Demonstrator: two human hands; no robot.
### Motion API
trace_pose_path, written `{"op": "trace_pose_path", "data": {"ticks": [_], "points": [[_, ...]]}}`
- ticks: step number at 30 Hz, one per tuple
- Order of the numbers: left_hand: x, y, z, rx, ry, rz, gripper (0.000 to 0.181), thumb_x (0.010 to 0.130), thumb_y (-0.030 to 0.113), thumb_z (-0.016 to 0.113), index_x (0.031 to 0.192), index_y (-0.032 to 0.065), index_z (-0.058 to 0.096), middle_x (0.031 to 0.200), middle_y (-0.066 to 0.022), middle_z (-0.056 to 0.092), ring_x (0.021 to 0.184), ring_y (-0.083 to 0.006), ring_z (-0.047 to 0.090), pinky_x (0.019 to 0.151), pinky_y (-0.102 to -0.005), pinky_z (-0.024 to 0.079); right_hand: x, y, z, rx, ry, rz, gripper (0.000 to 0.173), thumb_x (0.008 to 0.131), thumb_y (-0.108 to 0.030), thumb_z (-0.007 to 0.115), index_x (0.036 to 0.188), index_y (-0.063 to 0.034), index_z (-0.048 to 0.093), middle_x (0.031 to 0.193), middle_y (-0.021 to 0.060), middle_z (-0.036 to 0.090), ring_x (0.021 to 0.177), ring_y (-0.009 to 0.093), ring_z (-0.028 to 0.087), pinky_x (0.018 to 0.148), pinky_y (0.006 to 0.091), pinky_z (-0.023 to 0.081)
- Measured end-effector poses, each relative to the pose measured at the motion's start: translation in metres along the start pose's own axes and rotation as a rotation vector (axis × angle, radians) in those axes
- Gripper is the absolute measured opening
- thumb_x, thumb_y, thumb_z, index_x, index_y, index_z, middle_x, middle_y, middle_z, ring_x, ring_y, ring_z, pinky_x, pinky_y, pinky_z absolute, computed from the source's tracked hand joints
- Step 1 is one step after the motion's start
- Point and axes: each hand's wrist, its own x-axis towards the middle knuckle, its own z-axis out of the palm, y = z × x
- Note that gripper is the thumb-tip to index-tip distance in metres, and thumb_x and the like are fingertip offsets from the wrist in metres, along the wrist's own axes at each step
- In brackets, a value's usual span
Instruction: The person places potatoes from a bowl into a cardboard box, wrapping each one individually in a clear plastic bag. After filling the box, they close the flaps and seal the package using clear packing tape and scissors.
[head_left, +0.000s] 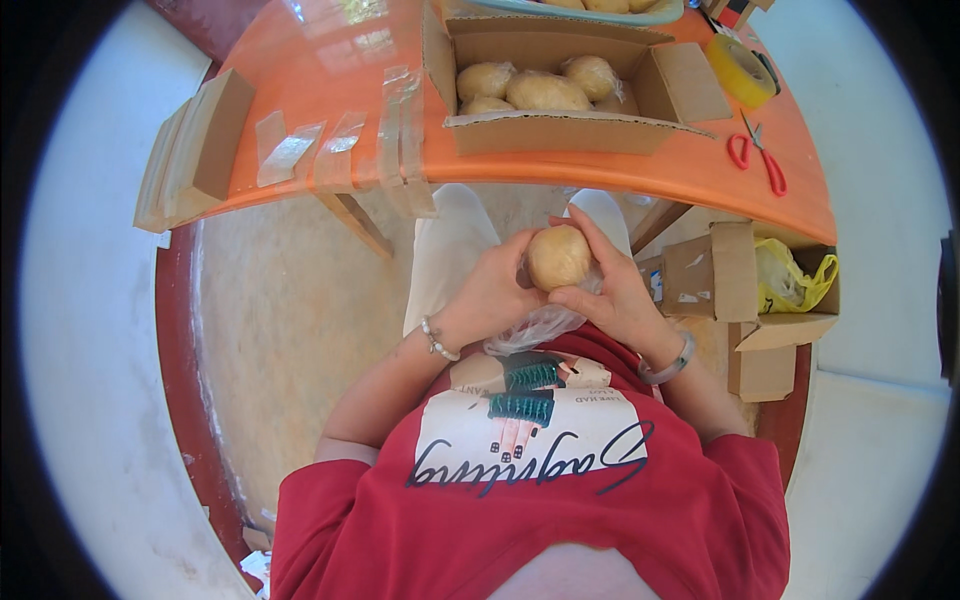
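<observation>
A round potato (559, 258) is held over my lap between both hands. My left hand (499, 281) grips its left side, with the thumb near its lower edge. Around the right side curl the fingers of my right hand (609, 274), its thumb across the bottom. A clear plastic bag (536, 330) hangs beneath the potato, and its film shows next to my right palm. On the table ahead, an open cardboard box (562, 135) contains several potatoes (547, 91) wrapped in clear plastic.
Clear tape strips (405, 142) cling to the orange table's (345, 64) front edge. Left stands a taped cardboard box (199, 150). Red-handled scissors (759, 154) and a yellowish tape roll (741, 71) lie right. A basin (577, 13) of potatoes is behind. Below right, a carton (787, 330) holds a yellow bag.
</observation>
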Motion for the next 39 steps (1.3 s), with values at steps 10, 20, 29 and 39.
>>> {"op": "trace_pose_path", "data": {"ticks": [10, 20, 29, 39], "points": [[0.005, -0.005, 0.002, 0.1, 0.089, 0.151, 0.032, 0.079, -0.002, 0.06, 0.111, -0.0012, 0.056, 0.095, -0.0165, 0.066, 0.089, -0.0233, 0.064, 0.08, -0.0329, 0.049, -0.006, 0.013, 0.023, 0.379, 0.195, 0.125, 0.1, 0.068, -0.007, 0.081, 0.146, -0.0015, 0.019, 0.125, 0.0134, 0.052, 0.115, 0.021, 0.052, 0.1, 0.0328, 0.041], [0.0, -0.001, 0.022, 0.779, 0.146, 0.087, 0.018, 0.08, 0.019, 0.058, 0.09, 0.0035, 0.059, 0.078, -0.0186, 0.064, 0.069, -0.0391, 0.062, 0.059, -0.0457, 0.049, 0.005, 0.004, 0.04, 0.849, 0.291, 0.168, 0.057, 0.075, -0.004, 0.075, 0.125, -0.0018, 0.048, 0.117, 0.0077, 0.057, 0.107, 0.015, 0.055, 0.093, 0.0302, 0.046], [0.001, 0.008, 0.025, 1.079, 0.06, 0.408, 0.019, 0.079, 0.024, 0.06, 0.074, 0.0053, 0.059, 0.06, -0.0121, 0.06, 0.051, -0.03, 0.06, 0.044, -0.0436, 0.046, 0.009, 0.0, 0.038, 0.821, 0.276, 0.094, 0.037, 0.086, -0.004, 0.064, 0.12, 0.0006, 0.049, 0.107, 0.0101, 0.063, 0.098, 0.016, 0.06, 0.086, 0.0297, 0.049], [-0.038, 0.035, -0.016, 0.709, 0.384, 0.303, 0.034, 0.08, 0.037, 0.066, 0.089, 0.004, 0.062, 0.085, -0.0115, 0.065, 0.078, -0.0294, 0.065, 0.067, -0.04, 0.051, 0.008, 0.006, 0.032, 0.764, 0.43, 0.126, 0.022, 0.085, 0.0, 0.063, 0.106, 0.0001, 0.056, 0.089, 0.0069, 0.063, 0.086, 0.018, 0.066, 0.066, 0.0266, 0.051]]}}
